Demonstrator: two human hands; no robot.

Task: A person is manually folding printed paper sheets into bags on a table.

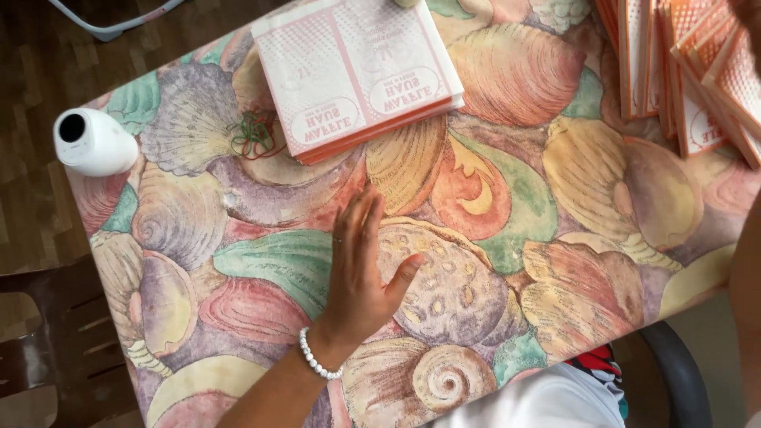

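Pink and white paper bags [361, 75] lie in a flat pile at twelve o'clock of the left hand [361, 273], near it but not touching. That hand lies over the shell-print tablecloth [555, 206], fingers straight and together, thumb out toward three o'clock, holding nothing. A bead bracelet [317, 358] rings its wrist.

To take one bag cleanly, I judge the fingertips should land on the near edge of the pile and peel only the top sheet, since the sheets look thin and may cling.

At eleven o'clock of the hand, just beside the pile's left corner, sits a tangle of rubber bands [255, 135]; it could snag if the pile slides that way. A white camera [91, 143] stands at ten o'clock, at the table's edge, well apart. More bags [682, 71], fanned and tilted, crowd the top right corner at two o'clock. The right hand is barely in view there; whether it grips anything I cannot tell.
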